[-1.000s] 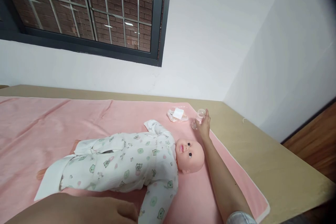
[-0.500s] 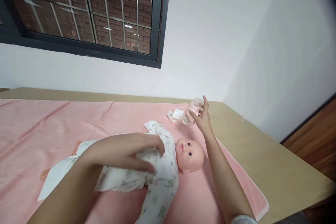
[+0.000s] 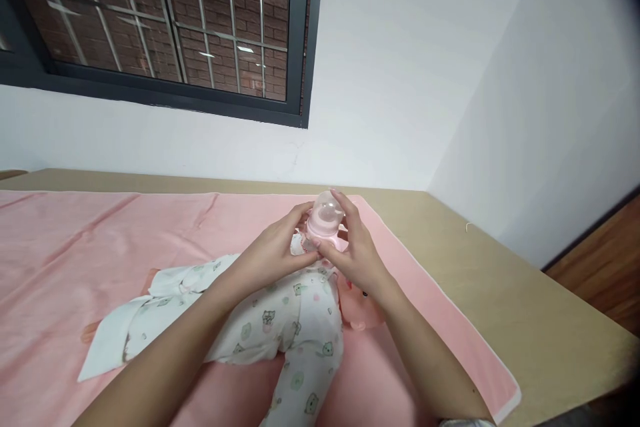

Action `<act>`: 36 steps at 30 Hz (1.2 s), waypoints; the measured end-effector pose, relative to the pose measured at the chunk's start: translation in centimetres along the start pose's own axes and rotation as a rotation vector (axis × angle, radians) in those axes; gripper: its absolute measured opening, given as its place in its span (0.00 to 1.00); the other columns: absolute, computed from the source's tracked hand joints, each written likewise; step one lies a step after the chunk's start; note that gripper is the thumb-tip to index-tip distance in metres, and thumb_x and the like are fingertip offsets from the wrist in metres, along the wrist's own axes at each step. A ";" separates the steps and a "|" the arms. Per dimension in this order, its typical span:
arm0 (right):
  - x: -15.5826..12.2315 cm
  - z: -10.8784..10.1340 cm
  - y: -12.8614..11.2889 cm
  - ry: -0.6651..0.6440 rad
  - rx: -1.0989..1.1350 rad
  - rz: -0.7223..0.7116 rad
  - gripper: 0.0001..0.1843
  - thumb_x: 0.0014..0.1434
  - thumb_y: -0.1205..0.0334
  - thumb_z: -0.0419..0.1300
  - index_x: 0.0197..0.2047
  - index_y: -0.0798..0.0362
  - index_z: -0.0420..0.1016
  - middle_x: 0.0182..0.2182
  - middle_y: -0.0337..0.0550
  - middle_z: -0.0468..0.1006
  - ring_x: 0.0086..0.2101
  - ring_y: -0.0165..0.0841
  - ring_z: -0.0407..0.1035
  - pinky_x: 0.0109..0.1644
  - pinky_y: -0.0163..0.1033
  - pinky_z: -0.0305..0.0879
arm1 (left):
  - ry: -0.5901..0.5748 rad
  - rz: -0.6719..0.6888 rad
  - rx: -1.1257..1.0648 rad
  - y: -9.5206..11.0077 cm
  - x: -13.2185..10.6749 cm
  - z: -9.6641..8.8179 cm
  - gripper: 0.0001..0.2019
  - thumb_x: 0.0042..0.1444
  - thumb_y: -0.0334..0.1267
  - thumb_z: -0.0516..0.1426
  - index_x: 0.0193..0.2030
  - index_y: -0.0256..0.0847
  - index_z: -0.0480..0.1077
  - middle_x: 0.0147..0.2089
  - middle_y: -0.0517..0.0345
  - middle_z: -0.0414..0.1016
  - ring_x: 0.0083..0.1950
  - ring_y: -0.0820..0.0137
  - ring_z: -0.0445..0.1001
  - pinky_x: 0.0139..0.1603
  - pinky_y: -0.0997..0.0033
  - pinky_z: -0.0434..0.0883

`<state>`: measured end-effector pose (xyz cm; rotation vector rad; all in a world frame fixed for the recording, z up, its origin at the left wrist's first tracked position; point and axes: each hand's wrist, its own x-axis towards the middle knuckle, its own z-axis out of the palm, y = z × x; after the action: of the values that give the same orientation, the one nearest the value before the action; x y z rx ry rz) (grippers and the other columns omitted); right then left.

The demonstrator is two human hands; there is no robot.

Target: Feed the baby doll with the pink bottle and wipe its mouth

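Observation:
A baby bottle with a pink collar and a clear dome cap is held between both hands, above the doll's chest. My left hand is closed round the bottle's lower left side. From the right, my right hand grips it near the collar and cap. Beneath the arms a baby doll lies on its back in a white printed outfit. Its head points right and is partly hidden by my right hand and forearm.
A pink blanket covers much of the tan tabletop. White walls rise behind and at the right. A dark-framed window with metal bars is at the upper left.
My right hand has brought the bottle left and nearer, over the doll. My left hand, empty before, has moved up and right and now holds the bottle too.

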<state>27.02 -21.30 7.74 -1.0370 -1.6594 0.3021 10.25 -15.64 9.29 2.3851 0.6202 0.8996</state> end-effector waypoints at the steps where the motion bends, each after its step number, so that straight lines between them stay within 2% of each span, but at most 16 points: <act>1: -0.1 0.2 0.0 0.004 -0.002 -0.009 0.37 0.56 0.56 0.59 0.66 0.37 0.48 0.59 0.44 0.61 0.54 0.39 0.63 0.55 0.50 0.66 | 0.003 -0.005 0.005 0.3 0.0 0.0 0.31 0.54 0.40 0.58 0.64 0.49 0.52 0.60 0.54 0.66 0.55 0.60 0.69 0.53 0.61 0.68; 4: -0.1 0.5 0.1 -0.015 0.016 -0.003 0.34 0.57 0.56 0.58 0.65 0.38 0.50 0.57 0.44 0.63 0.54 0.38 0.63 0.57 0.51 0.65 | 0.030 -0.033 0.030 0.6 -0.1 0.2 0.29 0.54 0.39 0.57 0.62 0.48 0.54 0.58 0.55 0.68 0.54 0.60 0.70 0.51 0.63 0.69; 8: 0.1 0.1 0.1 -0.047 0.101 0.019 0.31 0.59 0.52 0.56 0.64 0.39 0.51 0.58 0.45 0.63 0.54 0.38 0.65 0.58 0.50 0.65 | 0.039 -0.057 0.047 0.2 0.0 0.6 0.31 0.54 0.45 0.57 0.63 0.48 0.52 0.57 0.54 0.69 0.53 0.58 0.71 0.48 0.61 0.70; 13: 0.6 -1.1 0.4 0.128 0.109 -0.038 0.35 0.59 0.49 0.56 0.66 0.39 0.45 0.61 0.45 0.58 0.59 0.38 0.59 0.61 0.50 0.62 | 0.058 -0.038 0.151 -1.8 0.5 0.6 0.36 0.54 0.51 0.57 0.67 0.47 0.50 0.65 0.53 0.61 0.60 0.55 0.65 0.57 0.59 0.66; 16: 1.3 -2.8 1.7 0.237 0.098 -0.043 0.36 0.59 0.50 0.56 0.66 0.39 0.44 0.60 0.45 0.60 0.59 0.37 0.59 0.60 0.49 0.62 | 0.093 -0.039 0.158 -3.6 0.9 -0.2 0.31 0.54 0.49 0.57 0.65 0.48 0.55 0.64 0.57 0.62 0.59 0.59 0.66 0.57 0.63 0.65; 19: 2.1 -4.8 4.8 0.328 0.075 0.017 0.35 0.57 0.51 0.58 0.64 0.41 0.48 0.56 0.46 0.65 0.56 0.36 0.62 0.59 0.48 0.62 | 0.117 -0.116 0.186 -5.2 1.2 -1.5 0.27 0.52 0.46 0.58 0.59 0.47 0.61 0.57 0.57 0.70 0.53 0.60 0.70 0.52 0.64 0.67; 25: 2.2 -7.3 14.4 0.495 -0.115 0.306 0.37 0.51 0.53 0.61 0.61 0.50 0.54 0.54 0.51 0.68 0.53 0.39 0.65 0.56 0.48 0.64 | 0.183 -0.335 0.315 -7.6 0.9 -4.8 0.25 0.47 0.47 0.60 0.52 0.45 0.62 0.49 0.56 0.73 0.47 0.57 0.72 0.42 0.63 0.68; 30: -0.7 -7.7 20.6 0.413 -0.382 0.582 0.36 0.49 0.57 0.60 0.60 0.56 0.56 0.51 0.57 0.72 0.49 0.43 0.68 0.53 0.48 0.64 | 0.120 -0.382 0.445 -9.5 0.2 -6.6 0.24 0.51 0.48 0.53 0.51 0.37 0.58 0.43 0.56 0.72 0.45 0.57 0.71 0.37 0.65 0.66; 33: -2.4 -7.6 22.5 0.340 -0.438 0.701 0.36 0.50 0.57 0.58 0.61 0.56 0.54 0.51 0.59 0.72 0.47 0.43 0.70 0.50 0.45 0.65 | 0.050 -0.453 0.504 -10.9 0.3 -6.8 0.23 0.49 0.48 0.51 0.49 0.38 0.57 0.40 0.58 0.71 0.41 0.59 0.72 0.34 0.69 0.64; 36: -3.3 -7.5 23.3 0.277 -0.451 0.784 0.38 0.50 0.57 0.58 0.62 0.57 0.53 0.50 0.60 0.73 0.47 0.44 0.70 0.50 0.45 0.65 | 0.003 -0.535 0.508 -12.7 0.7 -6.5 0.26 0.41 0.47 0.57 0.48 0.41 0.58 0.38 0.54 0.74 0.39 0.59 0.73 0.31 0.68 0.64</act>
<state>44.68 -12.43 -7.08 -1.9645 -1.0265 0.2740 3.19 -3.55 6.21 2.4234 1.5476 0.5491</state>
